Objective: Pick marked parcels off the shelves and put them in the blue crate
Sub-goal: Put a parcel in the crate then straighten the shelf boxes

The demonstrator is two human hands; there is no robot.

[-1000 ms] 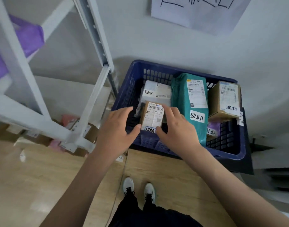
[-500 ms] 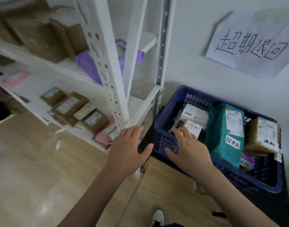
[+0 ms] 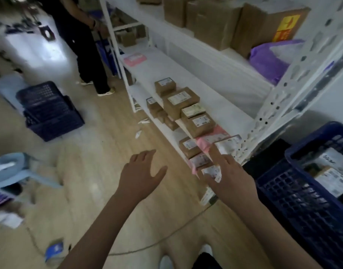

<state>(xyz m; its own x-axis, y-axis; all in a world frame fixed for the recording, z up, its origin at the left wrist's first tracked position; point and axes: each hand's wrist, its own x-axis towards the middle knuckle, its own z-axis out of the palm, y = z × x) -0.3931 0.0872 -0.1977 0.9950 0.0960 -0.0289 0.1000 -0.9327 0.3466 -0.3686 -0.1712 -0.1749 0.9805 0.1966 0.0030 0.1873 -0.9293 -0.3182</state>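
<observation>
Parcels: small brown boxes and pink mailers lie along the low white shelf [image 3: 221,111]; the nearest white-labelled parcel [image 3: 210,170] sits just under the right fingers, a pink mailer [image 3: 209,139] just beyond them, and a brown box [image 3: 200,123] farther up the row.
Marks: the picture is blurred, so I cannot tell which shelf parcels carry the handwritten mark.
Blue crate: the blue crate [image 3: 295,193] stands on the floor just right of the right hand, past the white shelf post [image 3: 283,98]; several labelled parcels lie inside it.
Right hand: the right hand [image 3: 228,176] reaches toward the near end of the shelf, fingers [image 3: 213,150] extended and spread, holding nothing; whether they touch the parcel below is unclear.
Left hand: the left hand [image 3: 141,173] hovers over the wooden floor, left of the shelf edge, fingers relaxed and empty.
Step in hand: it looks like the search for the next marked parcel.
Doing it well: check each label for the mark before lifting; grip a chosen box across its short sides, and lift it straight up so its neighbours do not slide off the shelf edge.
Risk: the near parcels overlap and overhang, so a careless pull could spill them.
Farther off: another person [image 3: 85,45] stands up the aisle to the left, beside a stack of dark crates [image 3: 48,111].
</observation>
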